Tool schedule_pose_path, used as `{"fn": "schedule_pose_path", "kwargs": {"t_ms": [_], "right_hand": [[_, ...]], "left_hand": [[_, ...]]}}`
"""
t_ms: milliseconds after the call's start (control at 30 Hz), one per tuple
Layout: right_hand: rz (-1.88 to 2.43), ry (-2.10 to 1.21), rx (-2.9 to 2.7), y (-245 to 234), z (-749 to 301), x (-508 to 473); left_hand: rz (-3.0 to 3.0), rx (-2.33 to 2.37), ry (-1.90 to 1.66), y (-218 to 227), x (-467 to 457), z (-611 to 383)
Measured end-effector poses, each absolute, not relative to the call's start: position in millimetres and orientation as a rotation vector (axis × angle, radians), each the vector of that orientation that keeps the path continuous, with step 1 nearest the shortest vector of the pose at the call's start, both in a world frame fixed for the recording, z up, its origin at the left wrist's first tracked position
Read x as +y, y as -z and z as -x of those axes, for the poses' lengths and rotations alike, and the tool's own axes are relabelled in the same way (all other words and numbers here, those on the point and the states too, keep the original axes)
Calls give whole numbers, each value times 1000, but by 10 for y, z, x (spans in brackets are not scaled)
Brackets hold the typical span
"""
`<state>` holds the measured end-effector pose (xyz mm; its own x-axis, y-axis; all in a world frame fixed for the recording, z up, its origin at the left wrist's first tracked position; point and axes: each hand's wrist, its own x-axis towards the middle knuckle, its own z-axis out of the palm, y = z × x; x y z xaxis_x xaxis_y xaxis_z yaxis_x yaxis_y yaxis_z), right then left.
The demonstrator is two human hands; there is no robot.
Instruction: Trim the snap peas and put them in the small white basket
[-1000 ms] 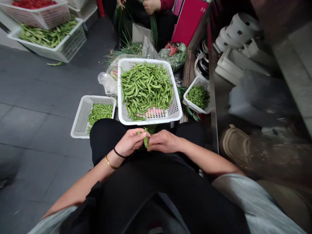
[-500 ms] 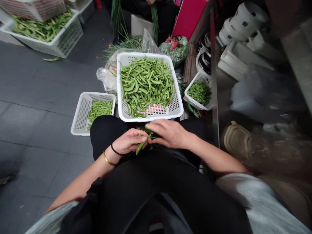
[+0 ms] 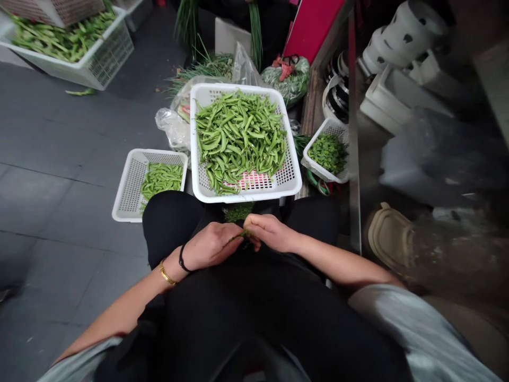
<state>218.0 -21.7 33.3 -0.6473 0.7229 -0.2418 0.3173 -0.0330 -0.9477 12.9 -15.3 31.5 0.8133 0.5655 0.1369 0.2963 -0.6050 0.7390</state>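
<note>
Over my lap, my left hand (image 3: 210, 245) and my right hand (image 3: 270, 232) meet, both closed on one green pea pod (image 3: 239, 234), mostly hidden by the fingers. Just beyond my knees stands a big white basket (image 3: 292, 180) heaped with green pods (image 3: 238, 135). A smaller white basket (image 3: 129, 185) to its left holds a small pile of pods (image 3: 161, 178). On the right, a small white basket (image 3: 316, 170) holds green trimmings (image 3: 328, 153). Green scraps (image 3: 237, 211) lie between my knees.
A white crate (image 3: 99, 66) of pods stands at the far left on the grey tiled floor. Plastic bags (image 3: 175, 127) and bunches of chives (image 3: 207, 66) lie behind the big basket. A metal cabinet (image 3: 352, 159) and white crockery (image 3: 401, 40) fill the right. A beige shoe (image 3: 387, 236) shows beneath.
My right hand came back from near the big basket's rim to meet the left. The pod, held slanted in the left hand before, is now pinched between both hands.
</note>
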Motion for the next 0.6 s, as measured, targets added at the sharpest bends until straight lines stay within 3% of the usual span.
{"fn": "schedule_pose_path", "kwargs": {"t_ms": [133,233,367,600], "right_hand": [[1016,-1276,-2455,-478,-2236,-120],[785,-1179,-2647,-527,-2248,-7],[592,-1014,-2381,-518,-2158,84],[950,-436,-2124,-381,-1985,7]], "left_hand": [[-2218,620,-387,-297,-85,-136],[-2149,536,-338,-334,-35,-119],[-1620,524,-475,-387,-14,-101],[-676,715,-852,-314,-92,-335]]}}
